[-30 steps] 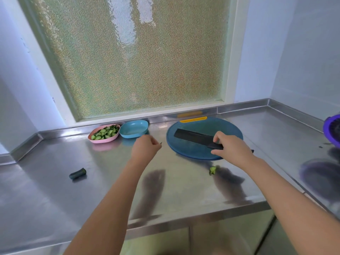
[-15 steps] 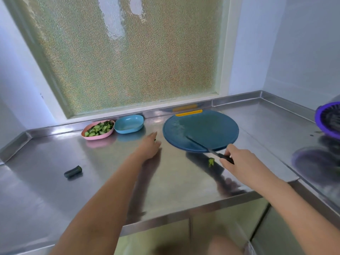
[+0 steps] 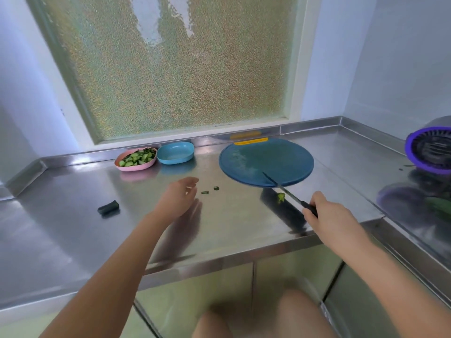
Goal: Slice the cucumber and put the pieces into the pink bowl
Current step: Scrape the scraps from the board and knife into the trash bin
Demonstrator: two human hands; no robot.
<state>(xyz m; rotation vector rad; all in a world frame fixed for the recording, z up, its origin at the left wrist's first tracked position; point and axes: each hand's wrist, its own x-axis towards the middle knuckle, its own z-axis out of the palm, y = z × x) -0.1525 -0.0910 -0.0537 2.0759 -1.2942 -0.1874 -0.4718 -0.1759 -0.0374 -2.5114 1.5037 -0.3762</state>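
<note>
Knife (image 3: 287, 190): right hand (image 3: 328, 217) gripped its handle, blade drawn back off board (image 3: 268, 159).
Left hand (image 3: 178, 198): relaxed open, empty.
Pink bowl (image 3: 129, 169): filled; slicing seemingly done.

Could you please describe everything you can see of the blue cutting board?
The blue cutting board is round, seemingly plastic, with a yellow strip at its far edge. It lies flat on the steel counter below the window, pale smears on its left part. The knife in the right hand reaches over its near edge.
</note>
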